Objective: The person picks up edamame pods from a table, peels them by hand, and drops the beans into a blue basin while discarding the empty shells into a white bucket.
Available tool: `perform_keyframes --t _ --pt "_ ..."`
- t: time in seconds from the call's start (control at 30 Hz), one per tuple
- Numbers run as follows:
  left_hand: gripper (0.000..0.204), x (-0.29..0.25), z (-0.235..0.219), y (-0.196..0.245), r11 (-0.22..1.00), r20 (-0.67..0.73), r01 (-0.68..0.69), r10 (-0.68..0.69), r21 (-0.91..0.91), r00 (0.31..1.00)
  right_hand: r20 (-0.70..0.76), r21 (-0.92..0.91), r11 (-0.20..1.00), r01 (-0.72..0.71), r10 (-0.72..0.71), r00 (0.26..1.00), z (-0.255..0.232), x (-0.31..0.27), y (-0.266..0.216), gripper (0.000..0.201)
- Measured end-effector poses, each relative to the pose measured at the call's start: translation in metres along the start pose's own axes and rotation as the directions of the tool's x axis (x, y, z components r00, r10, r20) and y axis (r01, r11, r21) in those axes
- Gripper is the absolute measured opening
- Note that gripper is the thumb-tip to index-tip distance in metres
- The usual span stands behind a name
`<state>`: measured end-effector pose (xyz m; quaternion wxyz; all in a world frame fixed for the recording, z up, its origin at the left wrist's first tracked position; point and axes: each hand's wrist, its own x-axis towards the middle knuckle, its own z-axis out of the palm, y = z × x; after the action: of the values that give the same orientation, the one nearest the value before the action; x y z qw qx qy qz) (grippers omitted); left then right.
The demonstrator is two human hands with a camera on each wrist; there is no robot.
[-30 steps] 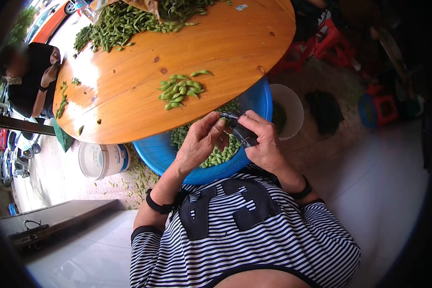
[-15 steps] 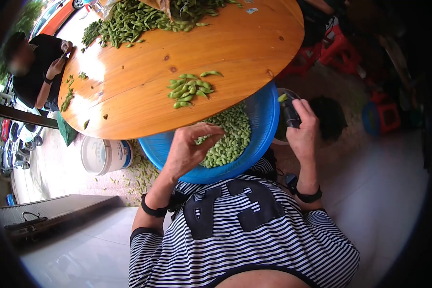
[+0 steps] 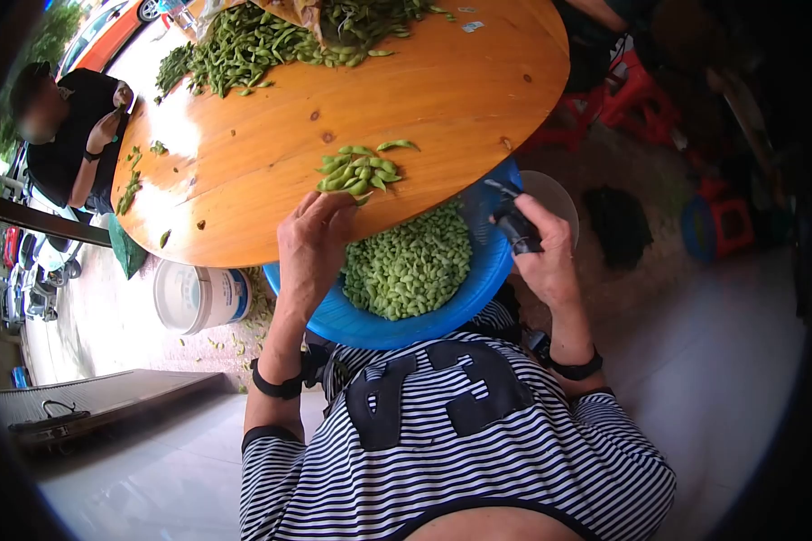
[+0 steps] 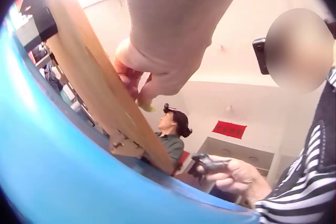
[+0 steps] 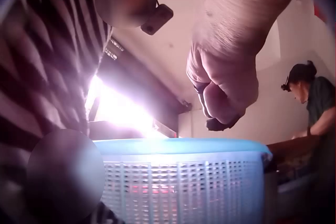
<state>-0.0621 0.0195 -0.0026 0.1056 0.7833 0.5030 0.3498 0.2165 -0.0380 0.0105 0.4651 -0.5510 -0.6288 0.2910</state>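
Note:
My left hand (image 3: 311,239) reaches over the near table edge, its thumb and fingertips pinching a green soybean pod (image 4: 147,107) beside a small pile of pods (image 3: 356,169). My right hand (image 3: 550,257) grips a dark hand tool (image 3: 517,227) with a narrow greyish tip, over the right rim of the blue plastic basin (image 3: 397,338); the tool's exact kind I cannot tell. Shelled green beans (image 3: 410,261) fill the basin's bottom. In the right wrist view, the curled right hand (image 5: 226,82) hangs above the basket-weave wall of the basin (image 5: 184,187).
The wooden table (image 3: 442,99) overhangs the basin; a big heap of pods (image 3: 262,45) lies at its far side. A white bucket (image 3: 198,293) stands left, and another pale bucket (image 3: 555,203) stands right. Another person (image 3: 72,135) sits at the table's left. Red stools (image 3: 636,99) stand right.
Both hands worked together over the basin, then the right swung out over the right bucket with a pod at its tool. It is now back by the rim; the left moved to the pods.

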Motion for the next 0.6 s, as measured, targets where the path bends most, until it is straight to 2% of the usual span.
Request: perform_keyframes --t 0.03,0.07,0.1,0.17,0.2,0.23,0.3,0.4,0.47,0.5,0.57,0.6 --pt "0.011 -0.006 0.003 0.010 0.896 0.125 0.234 -0.201 -0.377 0.972 0.100 0.125 0.991 -0.056 0.044 0.994 0.007 -0.001 -0.010 0.031" --pt "0.012 -0.010 0.007 0.021 0.606 0.314 0.453 -0.327 -0.654 0.891 0.188 0.192 0.976 -0.105 0.068 0.980 0.011 -0.003 -0.010 0.034" --pt "0.015 -0.009 0.011 0.035 0.454 0.399 0.496 -0.297 -0.740 0.867 0.184 0.417 0.903 -0.106 0.030 0.982 0.019 -0.006 -0.012 0.037" --pt "0.014 -0.009 0.019 0.044 0.292 0.520 0.568 -0.229 -0.769 0.823 0.324 0.385 0.889 -0.246 0.119 0.939 0.023 -0.003 -0.013 0.043" --pt "0.013 -0.008 0.023 0.048 0.267 0.507 0.549 -0.213 -0.792 0.835 0.377 0.462 0.816 -0.347 0.174 0.910 0.021 -0.002 -0.018 0.045" --pt "0.013 -0.007 0.026 0.052 0.264 0.509 0.549 -0.209 -0.793 0.835 0.374 0.460 0.817 -0.348 0.177 0.910 0.019 -0.001 -0.016 0.045" --pt "0.014 -0.006 0.031 0.058 0.216 0.490 0.531 -0.217 -0.819 0.844 0.468 0.553 0.693 -0.462 0.200 0.861 0.016 -0.001 -0.011 0.042" --pt "0.013 -0.008 0.036 0.063 0.243 0.477 0.522 -0.221 -0.818 0.851 0.460 0.612 0.633 -0.475 0.203 0.864 0.019 -0.002 -0.009 0.039" --pt "0.012 -0.008 0.036 0.066 0.318 0.442 0.505 -0.252 -0.803 0.861 0.471 0.606 0.634 -0.481 0.201 0.859 0.018 -0.001 -0.008 0.039" --pt "0.012 -0.009 0.038 0.065 0.318 0.443 0.506 -0.252 -0.802 0.860 0.482 0.599 0.636 -0.487 0.200 0.853 0.018 -0.002 -0.008 0.040" --pt "0.012 -0.011 0.041 0.063 0.409 0.373 0.465 -0.286 -0.785 0.883 0.480 0.587 0.645 -0.490 0.211 0.852 0.018 -0.002 -0.009 0.040" --pt "0.012 -0.011 0.041 0.064 0.408 0.374 0.466 -0.286 -0.785 0.882 0.478 0.573 0.655 -0.493 0.221 0.850 0.018 -0.002 -0.010 0.040"
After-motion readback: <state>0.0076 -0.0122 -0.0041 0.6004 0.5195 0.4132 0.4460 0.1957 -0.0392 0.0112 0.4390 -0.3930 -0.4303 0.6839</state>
